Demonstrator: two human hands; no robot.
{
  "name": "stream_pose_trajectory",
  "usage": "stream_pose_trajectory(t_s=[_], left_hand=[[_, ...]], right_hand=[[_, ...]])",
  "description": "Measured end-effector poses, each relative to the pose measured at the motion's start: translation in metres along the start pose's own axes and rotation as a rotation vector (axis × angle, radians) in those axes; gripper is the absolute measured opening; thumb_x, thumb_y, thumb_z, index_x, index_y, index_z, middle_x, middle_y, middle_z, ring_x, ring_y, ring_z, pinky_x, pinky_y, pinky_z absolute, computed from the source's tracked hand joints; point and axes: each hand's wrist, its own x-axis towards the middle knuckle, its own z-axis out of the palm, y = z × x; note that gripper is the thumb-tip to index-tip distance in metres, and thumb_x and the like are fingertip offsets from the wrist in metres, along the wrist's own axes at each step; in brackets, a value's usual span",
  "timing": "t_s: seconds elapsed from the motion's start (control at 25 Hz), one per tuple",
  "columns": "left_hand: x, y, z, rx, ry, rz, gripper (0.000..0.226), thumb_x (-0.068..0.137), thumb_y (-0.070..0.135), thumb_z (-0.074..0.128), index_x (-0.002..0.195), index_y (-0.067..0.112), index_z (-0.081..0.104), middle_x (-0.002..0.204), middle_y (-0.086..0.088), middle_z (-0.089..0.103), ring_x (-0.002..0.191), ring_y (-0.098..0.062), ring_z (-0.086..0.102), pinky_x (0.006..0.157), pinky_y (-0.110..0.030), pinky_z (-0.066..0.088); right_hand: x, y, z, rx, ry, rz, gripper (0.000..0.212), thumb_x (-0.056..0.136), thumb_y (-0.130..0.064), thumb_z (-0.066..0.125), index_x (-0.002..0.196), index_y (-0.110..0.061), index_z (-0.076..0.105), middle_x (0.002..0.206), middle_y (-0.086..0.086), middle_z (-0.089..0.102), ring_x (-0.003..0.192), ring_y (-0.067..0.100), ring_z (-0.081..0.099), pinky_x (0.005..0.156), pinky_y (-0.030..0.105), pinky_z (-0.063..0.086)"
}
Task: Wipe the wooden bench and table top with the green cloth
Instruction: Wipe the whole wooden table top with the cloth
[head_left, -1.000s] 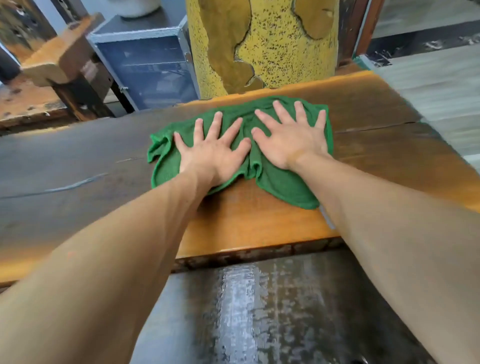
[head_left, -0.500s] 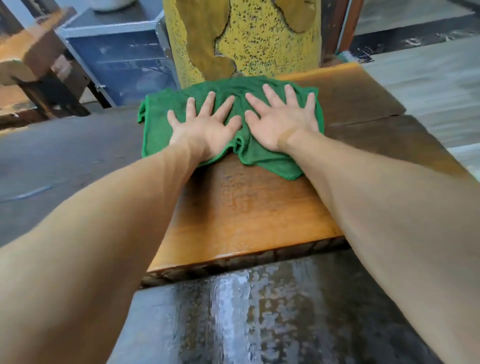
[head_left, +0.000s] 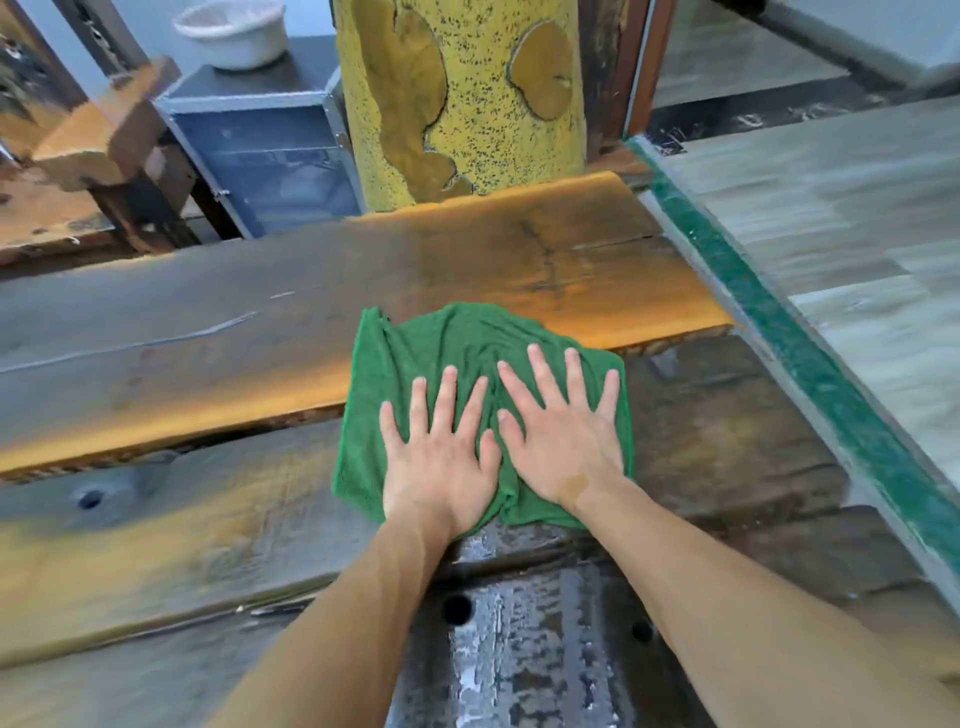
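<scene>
The green cloth (head_left: 447, 353) lies crumpled across the near edge of the orange-brown wooden plank (head_left: 519, 260) and hangs over onto the darker, lower plank (head_left: 182, 530). My left hand (head_left: 441, 462) and my right hand (head_left: 563, 436) press flat on the cloth's near half, side by side, thumbs almost touching. All fingers are spread and point away from me; neither hand curls around the cloth. The cloth's far half shows bare beyond my fingertips.
A yellow speckled pillar (head_left: 467, 93) stands at the plank's far edge. Left of it sit a blue metal-framed box (head_left: 260, 150) bearing a white bowl (head_left: 234, 31) and a wooden stool (head_left: 98, 135). A green-edged ledge (head_left: 810, 353) runs along the right. Dark wet metal (head_left: 519, 649) lies below my wrists.
Both hands have dragged the cloth toward me, from the far edge by the yellow pillar to the plank's near edge. The hands stay flat on it.
</scene>
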Motion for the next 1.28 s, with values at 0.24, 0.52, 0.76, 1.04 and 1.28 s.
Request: stream_pose_trajectory(t_s=[0.24,0.52,0.76,1.04,1.28], left_hand=[[-0.148,0.006,0.024,-0.026,-0.01,0.03,0.068,0.093,0.051,0.0,0.159,0.035,-0.002,0.167,-0.001,-0.011,0.154,-0.031,-0.008,0.119,-0.061,-0.003],[-0.326,0.01,0.046,-0.089,0.027,0.063,0.062,0.092,0.046,0.039,0.151,0.025,0.044,0.16,-0.008,0.034,0.145,-0.036,0.036,0.11,-0.064,0.022],[-0.506,0.019,0.06,-0.08,0.021,-0.005,0.068,0.085,0.06,0.044,0.147,0.033,0.047,0.158,-0.006,0.039,0.141,-0.038,0.041,0.103,-0.079,0.021],[-0.662,0.03,0.066,-0.114,-0.088,-0.024,0.075,0.071,0.069,0.049,0.139,0.038,0.058,0.155,-0.004,0.044,0.141,-0.033,0.039,0.106,-0.078,0.018],[-0.7,0.049,0.074,-0.129,-0.124,0.007,0.064,0.084,0.073,0.036,0.14,0.046,0.051,0.154,-0.002,0.045,0.154,-0.029,0.011,0.105,-0.08,0.016]], right_hand=[[-0.149,-0.017,0.029,0.002,0.043,-0.038,0.064,0.094,-0.052,-0.005,0.157,-0.042,-0.005,0.166,-0.006,-0.013,0.154,0.03,-0.013,0.116,0.065,-0.011],[-0.321,-0.038,0.057,-0.006,0.072,-0.089,0.057,0.098,-0.051,0.032,0.153,-0.036,0.038,0.161,0.0,0.034,0.148,0.035,0.03,0.111,0.068,0.016],[-0.494,-0.048,0.077,-0.012,0.043,-0.095,0.06,0.095,-0.058,0.037,0.153,-0.04,0.037,0.161,-0.001,0.034,0.147,0.035,0.032,0.11,0.068,0.016],[-0.64,-0.035,0.086,-0.049,-0.088,-0.119,0.063,0.096,-0.066,0.038,0.155,-0.045,0.027,0.164,-0.006,0.027,0.149,0.035,0.027,0.109,0.069,0.018],[-0.693,-0.007,0.09,-0.065,-0.15,-0.129,0.061,0.097,-0.067,0.034,0.155,-0.049,0.023,0.165,-0.011,0.024,0.15,0.032,0.025,0.109,0.067,0.018]])
